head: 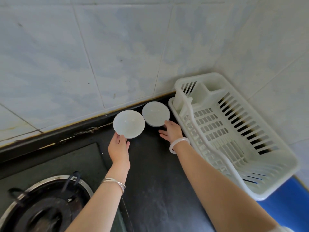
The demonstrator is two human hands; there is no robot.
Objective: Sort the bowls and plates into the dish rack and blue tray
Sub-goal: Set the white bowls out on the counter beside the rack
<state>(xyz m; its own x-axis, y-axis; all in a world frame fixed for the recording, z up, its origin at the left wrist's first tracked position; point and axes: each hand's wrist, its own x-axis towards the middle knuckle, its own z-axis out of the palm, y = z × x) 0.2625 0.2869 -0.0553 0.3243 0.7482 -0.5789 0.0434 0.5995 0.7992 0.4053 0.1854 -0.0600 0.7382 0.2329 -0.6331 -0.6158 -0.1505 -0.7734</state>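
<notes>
The black counter [150, 173] carries a white dish rack [234, 131] on the right, its near end over the blue tray [287, 206]. By the far wall lie the left bowl [128, 123] and the right bowl [156, 113], just apart. The left hand [119, 149] has its fingers together, tips hidden at the left bowl's near rim; I cannot tell whether they grip. The right hand [172, 132] has its fingers spread, one tip touching the right bowl's near rim.
</notes>
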